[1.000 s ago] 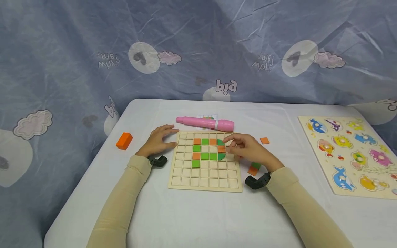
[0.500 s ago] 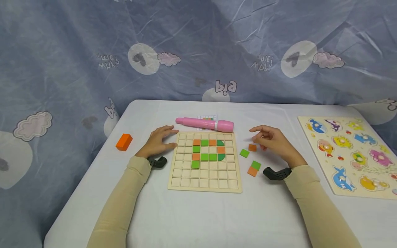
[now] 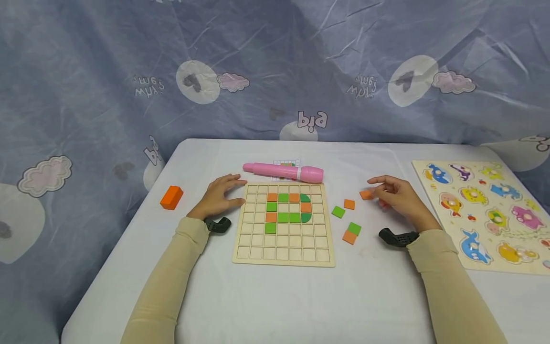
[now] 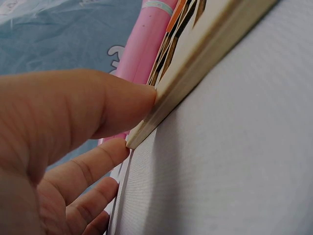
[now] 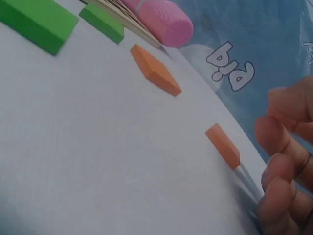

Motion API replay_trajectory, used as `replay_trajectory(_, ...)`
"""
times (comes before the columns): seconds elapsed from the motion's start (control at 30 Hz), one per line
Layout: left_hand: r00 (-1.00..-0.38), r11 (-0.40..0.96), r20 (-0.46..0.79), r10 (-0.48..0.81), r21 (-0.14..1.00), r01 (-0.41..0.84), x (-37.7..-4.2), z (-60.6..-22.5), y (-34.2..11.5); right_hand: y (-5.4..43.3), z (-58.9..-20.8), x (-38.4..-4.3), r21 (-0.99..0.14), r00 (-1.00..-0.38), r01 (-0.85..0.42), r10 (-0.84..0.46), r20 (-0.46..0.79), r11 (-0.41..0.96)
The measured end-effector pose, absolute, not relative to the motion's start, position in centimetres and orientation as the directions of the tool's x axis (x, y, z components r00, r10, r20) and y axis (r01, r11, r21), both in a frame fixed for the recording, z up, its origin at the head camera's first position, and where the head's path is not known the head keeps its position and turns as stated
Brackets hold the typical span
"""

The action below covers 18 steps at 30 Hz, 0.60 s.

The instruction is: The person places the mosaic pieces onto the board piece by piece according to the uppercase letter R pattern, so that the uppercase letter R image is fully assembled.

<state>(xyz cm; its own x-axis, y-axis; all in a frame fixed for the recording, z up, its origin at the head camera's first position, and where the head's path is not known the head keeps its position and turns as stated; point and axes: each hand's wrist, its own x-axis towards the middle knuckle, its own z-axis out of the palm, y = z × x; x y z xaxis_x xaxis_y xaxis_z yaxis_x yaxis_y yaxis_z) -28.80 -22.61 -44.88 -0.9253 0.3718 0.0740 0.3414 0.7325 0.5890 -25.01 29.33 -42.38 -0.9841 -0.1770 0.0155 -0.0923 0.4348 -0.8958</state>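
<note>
A wooden grid board (image 3: 283, 248) lies on the table, with orange, light green and dark green tiles (image 3: 289, 218) set in several of its squares. My left hand (image 3: 218, 197) rests at its upper left corner; in the left wrist view the thumb (image 4: 122, 105) touches the board's edge. On the right, my right hand (image 3: 397, 198) hovers by a loose orange tile (image 3: 366, 195), fingers loosely bent. The right wrist view shows that orange tile (image 5: 223, 146) lying on the cloth, just apart from the fingertips (image 5: 271, 132).
Between board and right hand lie another orange tile (image 3: 349, 204), a green tile (image 3: 338, 212), and a touching green (image 3: 354, 229) and orange pair. A pink marker-like stick (image 3: 283, 170) partly covers a pattern card (image 3: 287, 162). An orange block (image 3: 172, 197) sits left, an animal puzzle (image 3: 485, 215) right.
My right hand has moved right, from over the board's right side to the far orange tile, uncovering the loose tiles between. The left hand stays in place.
</note>
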Motion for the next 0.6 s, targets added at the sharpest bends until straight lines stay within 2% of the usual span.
replay_trajectory(0.2, -0.924, 0.731, 0.077, 0.374, 0.589, 0.345, -28.73, -44.74, -22.55, 29.50, -42.75, -25.04, -0.889, -0.988, -0.050, -0.153, -0.023, 0.455)
replay_trajectory(0.6, -0.924, 0.733, 0.073, 0.375, 0.588, 0.343, -28.81, -44.87, -22.64, 29.08, -43.28, -24.97, -0.846, -0.992, -0.058, -0.124, -0.009, 0.530)
